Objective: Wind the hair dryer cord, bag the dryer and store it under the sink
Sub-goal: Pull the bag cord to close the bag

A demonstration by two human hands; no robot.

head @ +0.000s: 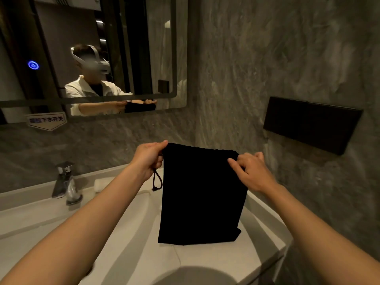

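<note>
A black drawstring bag [201,198] hangs upright in front of me, above the white sink counter [222,260]. My left hand [149,159] pinches its top left corner, and a looped drawstring [157,182] dangles below that hand. My right hand [250,171] grips the top right corner. The bag's mouth is stretched flat between both hands. Its bottom edge nearly touches the counter; I cannot tell whether it rests there. No hair dryer or cord is visible, and the bag looks flat.
A chrome faucet [65,182] stands at the left behind the basin [131,223]. A mirror [92,54] hangs on the wall above, showing a person. A dark wall-mounted box [310,122] sits on the marble wall at right.
</note>
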